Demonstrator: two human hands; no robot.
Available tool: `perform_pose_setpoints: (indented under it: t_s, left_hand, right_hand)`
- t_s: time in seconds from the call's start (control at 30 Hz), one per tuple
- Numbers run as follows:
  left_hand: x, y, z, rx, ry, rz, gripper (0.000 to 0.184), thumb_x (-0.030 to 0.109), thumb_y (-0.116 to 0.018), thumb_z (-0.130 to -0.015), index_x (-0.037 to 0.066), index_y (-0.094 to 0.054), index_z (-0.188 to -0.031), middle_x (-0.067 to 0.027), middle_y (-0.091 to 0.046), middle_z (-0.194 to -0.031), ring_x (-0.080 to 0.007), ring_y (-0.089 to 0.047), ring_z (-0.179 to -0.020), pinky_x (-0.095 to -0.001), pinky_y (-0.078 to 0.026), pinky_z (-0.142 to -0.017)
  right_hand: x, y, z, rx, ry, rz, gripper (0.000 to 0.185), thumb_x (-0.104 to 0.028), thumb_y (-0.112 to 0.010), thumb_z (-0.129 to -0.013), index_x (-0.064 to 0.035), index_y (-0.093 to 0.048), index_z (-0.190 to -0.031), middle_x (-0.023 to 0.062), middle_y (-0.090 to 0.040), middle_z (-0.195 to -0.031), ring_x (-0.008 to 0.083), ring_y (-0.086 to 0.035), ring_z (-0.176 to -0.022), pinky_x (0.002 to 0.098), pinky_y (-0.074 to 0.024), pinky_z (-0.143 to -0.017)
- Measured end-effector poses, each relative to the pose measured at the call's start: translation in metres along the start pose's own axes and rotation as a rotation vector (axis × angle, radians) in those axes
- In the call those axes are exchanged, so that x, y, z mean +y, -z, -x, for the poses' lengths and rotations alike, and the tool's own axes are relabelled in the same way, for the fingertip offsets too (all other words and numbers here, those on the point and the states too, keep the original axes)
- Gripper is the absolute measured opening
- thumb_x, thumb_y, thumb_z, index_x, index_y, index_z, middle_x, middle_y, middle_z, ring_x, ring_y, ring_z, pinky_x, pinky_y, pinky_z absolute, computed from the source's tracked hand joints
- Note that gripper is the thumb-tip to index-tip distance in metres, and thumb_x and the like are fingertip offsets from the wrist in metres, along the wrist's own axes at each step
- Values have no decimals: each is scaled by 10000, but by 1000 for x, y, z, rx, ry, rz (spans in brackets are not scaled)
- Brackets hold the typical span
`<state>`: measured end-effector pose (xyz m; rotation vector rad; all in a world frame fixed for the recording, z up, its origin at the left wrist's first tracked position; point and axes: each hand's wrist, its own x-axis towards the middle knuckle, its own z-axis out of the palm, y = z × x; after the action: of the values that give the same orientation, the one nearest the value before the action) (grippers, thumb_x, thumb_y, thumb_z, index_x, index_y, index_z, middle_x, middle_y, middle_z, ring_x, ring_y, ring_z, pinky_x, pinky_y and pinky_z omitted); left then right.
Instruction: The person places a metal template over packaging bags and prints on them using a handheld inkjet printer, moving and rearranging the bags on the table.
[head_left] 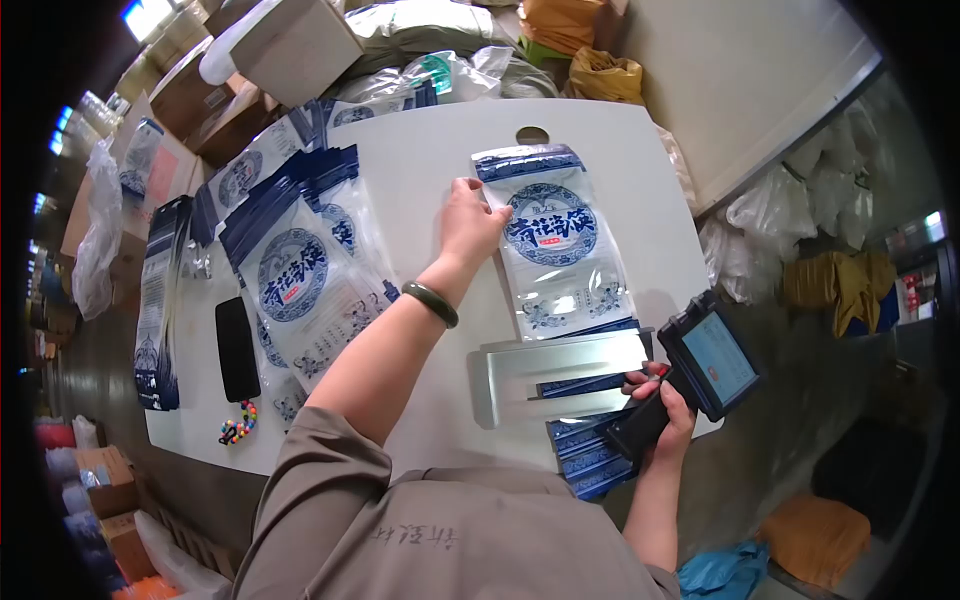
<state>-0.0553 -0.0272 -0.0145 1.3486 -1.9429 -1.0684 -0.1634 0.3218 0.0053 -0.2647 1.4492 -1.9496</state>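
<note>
On the white table, a stack of clear plastic packaging bags [560,285] with blue round print and dark blue top bands lies in front of me. My left hand [473,222] is at the left edge of the top bag, fingers curled, thumb on the film. In my right hand [672,415] is a black handheld inkjet printer [710,355] with a lit screen, its grip wrapped by my fingers. Beside the printer, a metal guide plate [487,385] with cut-out slots lies across the lower end of the bags. More blue bag ends [580,450] show below the plate.
More printed bags [295,270] are fanned out on the left, near a black phone [237,350] with a colourful bead strap [238,425]. A bag stack [160,310] hangs over the table's left edge. Cardboard boxes [290,50] and sacks stand behind; clear plastic bags [780,210] hang right.
</note>
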Motion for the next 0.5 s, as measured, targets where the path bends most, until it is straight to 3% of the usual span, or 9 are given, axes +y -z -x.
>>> perform_pose_setpoints:
  t_s: [0.07,0.1,0.17,0.23,0.27,0.3,0.37,0.4,0.5]
  left_hand:
    - [-1,7,4,64,-75,75,608,163,-802,-809,-6,-508,-1314,-134,-714,-868,-278,-706,-860,-399,-542,-807]
    - [3,15,7,57,-157,114,685,124,-781,-810,-5,-460,-1401,-129,-710,-857,-261,-700,-799,-386,-543,-780]
    - [8,36,23,20,-189,378,670,56,-741,-824,24,-450,-1428,-96,-698,-860,-202,-686,-750,-336,-538,-695]
    - [15,88,54,64,-299,602,664,0,-692,-850,59,-436,-1460,-81,-684,-931,-159,-686,-787,-255,-518,-646]
    - [14,121,67,128,-357,497,651,-47,-647,-875,77,-422,-1473,-77,-665,-998,-139,-685,-828,-210,-515,-647]
    - [12,154,78,226,-414,309,560,-53,-620,-897,74,-490,-1426,-91,-669,-1079,-132,-684,-832,-222,-535,-671]
    - [-47,204,80,409,-381,191,260,-2,-629,-925,25,-676,-1180,-107,-676,-1178,-84,-669,-800,-217,-520,-693]
    - [-60,234,90,402,-103,-50,250,41,-637,-944,22,-665,-1191,-121,-689,-1132,-78,-661,-762,-230,-509,-696]
    - [-125,273,92,375,127,-249,318,180,-659,-971,36,-631,-1253,-203,-619,-1264,-205,-668,-908,-337,-523,-824]
  right_hand:
    - [3,1,-2,-4,-7,-31,411,-173,-576,-923,96,-528,-1230,143,-667,-808,310,-650,-1010,453,-529,-941]
    - [3,2,-3,-6,-10,-15,424,-188,-562,-937,99,-516,-1245,139,-666,-816,309,-649,-1019,451,-523,-951]
    - [8,12,-5,-53,-8,2,440,-209,-542,-952,102,-502,-1259,135,-667,-822,312,-645,-1045,439,-518,-960]
    - [6,8,-4,-47,2,-29,450,-199,-577,-913,105,-516,-1239,148,-666,-805,332,-660,-1023,445,-539,-936]
    - [7,9,-4,-48,-1,-40,453,-204,-571,-916,109,-510,-1238,145,-667,-810,330,-660,-1023,440,-539,-936]
    - [7,9,-4,-54,4,-42,448,-205,-567,-918,105,-508,-1236,142,-669,-812,327,-663,-1016,435,-541,-932]
    - [6,8,-4,-49,-5,-30,444,-214,-563,-921,98,-513,-1232,138,-664,-805,320,-656,-1036,440,-532,-942]
    - [7,8,-5,-52,-3,-42,444,-221,-560,-923,95,-514,-1232,135,-661,-802,318,-653,-1045,441,-527,-947]
    - [9,6,-6,-62,-2,-51,442,-237,-548,-931,86,-519,-1231,126,-655,-792,315,-643,-1069,443,-514,-960]
